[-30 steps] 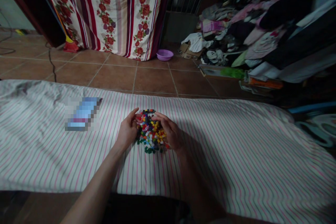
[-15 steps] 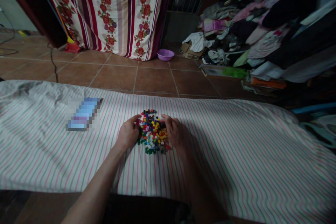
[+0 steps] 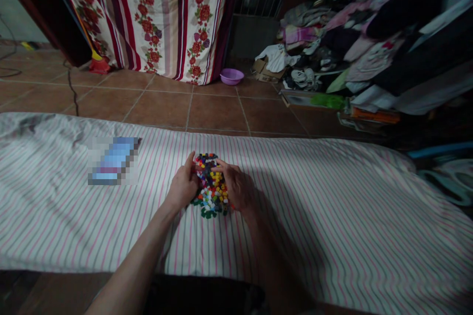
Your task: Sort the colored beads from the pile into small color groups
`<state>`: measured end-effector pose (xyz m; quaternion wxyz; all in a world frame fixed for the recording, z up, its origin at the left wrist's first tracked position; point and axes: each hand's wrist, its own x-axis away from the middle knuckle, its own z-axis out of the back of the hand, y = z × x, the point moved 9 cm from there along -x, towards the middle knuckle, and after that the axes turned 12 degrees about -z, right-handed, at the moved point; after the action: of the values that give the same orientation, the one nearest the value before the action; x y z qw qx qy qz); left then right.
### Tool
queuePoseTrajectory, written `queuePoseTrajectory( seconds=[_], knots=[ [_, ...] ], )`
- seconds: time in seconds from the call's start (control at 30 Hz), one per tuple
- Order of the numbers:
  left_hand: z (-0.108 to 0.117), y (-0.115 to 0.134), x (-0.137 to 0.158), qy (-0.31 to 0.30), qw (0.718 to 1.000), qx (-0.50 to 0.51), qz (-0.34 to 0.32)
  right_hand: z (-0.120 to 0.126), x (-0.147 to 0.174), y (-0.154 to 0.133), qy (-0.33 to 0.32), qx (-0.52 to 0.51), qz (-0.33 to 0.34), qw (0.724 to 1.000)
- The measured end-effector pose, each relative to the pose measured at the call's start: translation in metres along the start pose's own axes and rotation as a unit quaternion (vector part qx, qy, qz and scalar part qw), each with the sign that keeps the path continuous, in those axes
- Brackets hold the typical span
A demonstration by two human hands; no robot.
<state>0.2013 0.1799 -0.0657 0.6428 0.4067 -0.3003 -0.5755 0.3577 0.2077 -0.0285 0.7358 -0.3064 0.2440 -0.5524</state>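
Note:
A heap of small multicoloured plastic cubes (image 3: 214,192) lies on a striped cloth (image 3: 332,206). They are yellow, white, red, dark green, blue and black, and too small to make out singly. At the heap's left edge rests my left hand (image 3: 184,184), its index finger stretched forward and its thumb side against the cubes. My right hand (image 3: 239,188) is at the right edge, fingers reaching over the upper part of the heap. Both hands look open around the pile, though some fingertips are hidden among the cubes.
A blurred-out, phone-like slab (image 3: 114,161) lies to the left on the cloth. Beyond the cloth's far edge, a purple basin (image 3: 231,77) and a red broom (image 3: 99,65) stand on the tiled floor by a flowered curtain (image 3: 166,19). Clothes (image 3: 354,44) are heaped at right.
My right hand has moved left and further over the cubes. My left index finger has straightened forward. The heap looks narrower between my hands, and the view has shifted slightly.

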Motion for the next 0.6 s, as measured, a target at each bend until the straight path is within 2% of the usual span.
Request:
queuePoseTrajectory(
  seconds=[0.13,0.23,0.33,0.43,0.5,0.6],
  knots=[
    [-0.002,-0.002,-0.002,0.023,0.991,0.135,0.004,0.001,0.002,-0.003,0.006,-0.04,0.01,0.999],
    [0.006,0.001,-0.002,0.035,0.985,0.172,-0.006,0.006,0.002,0.005,0.037,-0.073,-0.004,0.997],
    [0.027,0.0,0.0,0.047,0.992,0.12,-0.004,0.011,-0.002,0.026,0.058,-0.099,-0.055,0.992],
    [0.044,-0.009,0.005,0.015,1.0,0.001,0.021,0.014,-0.005,0.046,0.063,-0.087,-0.089,0.99],
    [0.046,-0.015,0.008,-0.018,0.999,-0.018,0.034,0.017,-0.006,0.052,0.062,-0.074,-0.094,0.991],
    [0.035,-0.019,0.011,-0.063,0.997,0.004,0.041,0.019,-0.005,0.048,0.054,-0.059,-0.088,0.993]
  ],
)
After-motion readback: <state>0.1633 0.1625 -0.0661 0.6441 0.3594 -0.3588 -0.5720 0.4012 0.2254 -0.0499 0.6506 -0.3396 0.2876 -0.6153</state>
